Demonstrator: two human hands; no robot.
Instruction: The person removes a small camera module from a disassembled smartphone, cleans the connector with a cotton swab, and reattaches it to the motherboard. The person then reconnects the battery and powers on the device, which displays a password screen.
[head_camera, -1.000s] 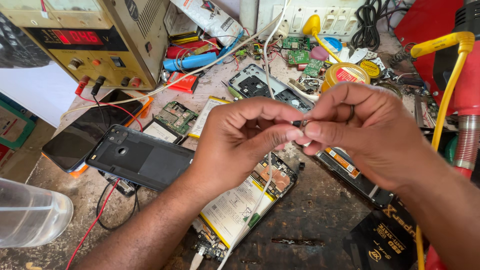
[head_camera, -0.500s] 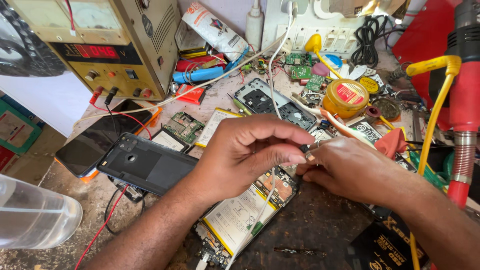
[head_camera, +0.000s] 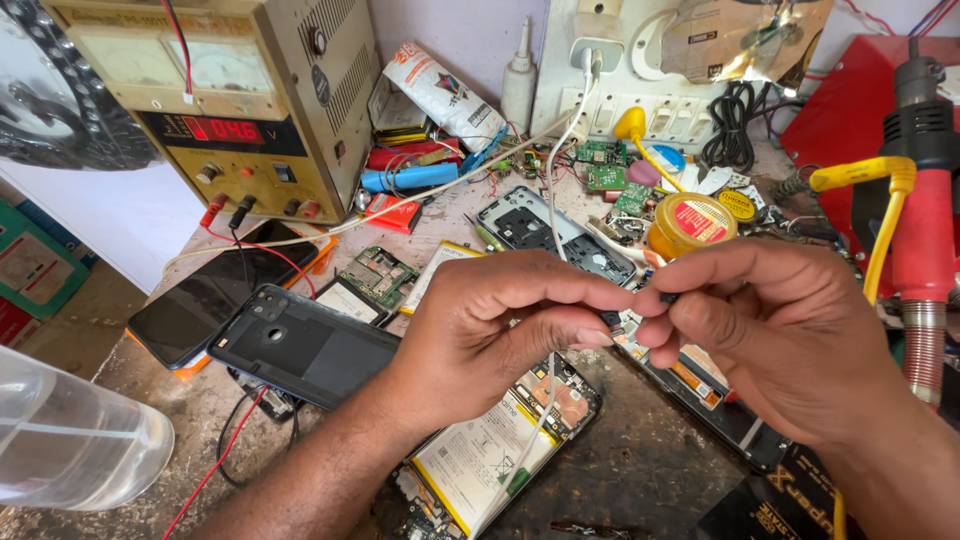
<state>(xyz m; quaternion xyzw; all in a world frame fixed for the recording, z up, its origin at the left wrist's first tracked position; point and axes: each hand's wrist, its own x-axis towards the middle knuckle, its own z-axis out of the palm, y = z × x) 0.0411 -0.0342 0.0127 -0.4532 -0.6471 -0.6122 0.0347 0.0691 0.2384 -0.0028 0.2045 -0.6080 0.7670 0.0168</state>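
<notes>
I see a small dark part (head_camera: 612, 318) pinched between my left hand (head_camera: 500, 325) and right hand (head_camera: 775, 335), held above the bench. Both hands are closed on it with fingertips meeting; most of the part is hidden by the fingers, so I cannot identify it. A white cable (head_camera: 530, 440) hangs down from the pinch point.

Below the hands lies an opened phone (head_camera: 500, 450) showing a white battery with a yellow edge. A dark back cover (head_camera: 300, 345) lies to the left, beside a black screen (head_camera: 210, 295). A round yellow tin (head_camera: 690, 225) with a red label stands behind the right hand. A beige power supply (head_camera: 225, 100) with a red display occupies the rear left.

The bench (head_camera: 650, 470) is grey, stained and cluttered. A clear bottle (head_camera: 70, 445) is cut off at lower left.
</notes>
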